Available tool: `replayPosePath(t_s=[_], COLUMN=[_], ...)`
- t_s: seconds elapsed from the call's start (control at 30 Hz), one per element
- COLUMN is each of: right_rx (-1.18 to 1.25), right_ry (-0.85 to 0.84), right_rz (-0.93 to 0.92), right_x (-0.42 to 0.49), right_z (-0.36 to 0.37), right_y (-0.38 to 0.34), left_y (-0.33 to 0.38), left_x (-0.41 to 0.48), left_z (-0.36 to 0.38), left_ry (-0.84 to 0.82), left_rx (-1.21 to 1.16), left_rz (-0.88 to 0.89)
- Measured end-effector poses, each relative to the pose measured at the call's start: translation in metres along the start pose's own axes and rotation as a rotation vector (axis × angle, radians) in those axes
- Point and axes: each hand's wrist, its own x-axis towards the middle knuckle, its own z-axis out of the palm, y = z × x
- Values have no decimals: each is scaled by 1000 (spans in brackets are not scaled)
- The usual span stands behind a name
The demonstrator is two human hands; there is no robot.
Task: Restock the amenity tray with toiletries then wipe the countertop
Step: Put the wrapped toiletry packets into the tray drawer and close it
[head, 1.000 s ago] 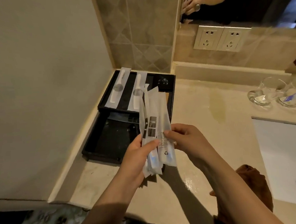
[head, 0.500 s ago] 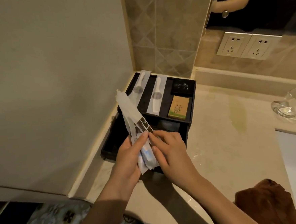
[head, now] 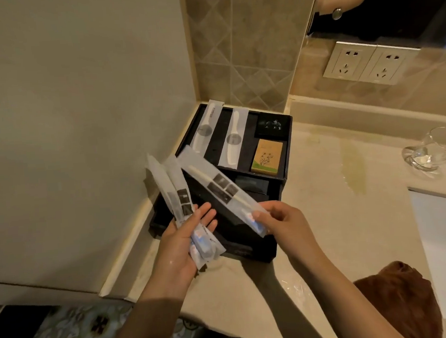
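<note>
— Overhead, then: what do the two hands hold above the amenity tray (head: 285,148)?

— Wrapped toothbrush packets; the left hand (head: 181,247) lies palm up with its fingers spread loosely, and two packets (head: 177,198) rest across the palm, fanned toward the wall; the right hand (head: 281,221) pinches the lower end of a third packet (head: 218,186) between thumb and fingertips, its far end slanting up and left over the tray.

— Do the packets touch each other?

— The third one stands apart from the pair at the hands; nearer their upper ends they overlap in view, and contact there cannot be told.

— And the tray itself?

— Black, pushed into the corner where the plain wall meets the tiled one, sitting on the pale countertop (head: 323,188); its raised back section carries two wrapped combs (head: 234,139) side by side, a small dark box (head: 273,125) in the far right compartment and a tan box (head: 267,155) printed with a plant just in front of it; the lower front section lies beneath the hands.

— Anything else on the counter?

— A brown cloth (head: 399,296) bunched at the near right beside the white sink (head: 443,245); clear glasses (head: 431,149) at the far right edge; twin wall sockets (head: 367,62) above them.
</note>
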Motion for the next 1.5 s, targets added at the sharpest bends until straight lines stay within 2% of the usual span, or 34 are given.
replayPosePath(t_s=[0.07, 0.2, 0.3, 0.5, 0.77, 1.0, 1.1, 1.17, 1.27, 1.37, 1.5], right_rx=[-94, -342, -454, -772, -1154, -1152, -1176, -1124, -1069, -1106, -1133], right_ry=[23, -55, -80, 27, 107, 144, 127, 72, -128, -261, -274], right_rz=[30, 77, 43, -73, -127, -146, -259, -368, -459, -390, -384], right_x=[6, 28, 49, 75, 79, 84, 78, 71, 69, 78, 81], right_z=[-8, -9, 7, 37, 49, 48, 46, 49, 55, 52, 47], right_y=[2, 4, 1, 8, 23, 25, 28, 28, 26, 32, 36], left_y=[-1, -3, -4, -5, -6, -4, -4, -4, -4, -7, -6], left_x=[-3, -7, -7, -5, 0, 1, 2, 3, 3, 7, 7], left_z=[-6, -18, -21, -26, -28, -25, -24, -24, -23, -17, -16], left_ry=[37, 53, 64, 91, 120, 91, 93, 98, 93, 81, 66], left_rx=[-8, 37, 35, 59, 110, 107, 119, 123, 117, 156, 219], left_rz=[9, -2, -24, -23, -22, -37, -32, -25, -24, -20, 10])
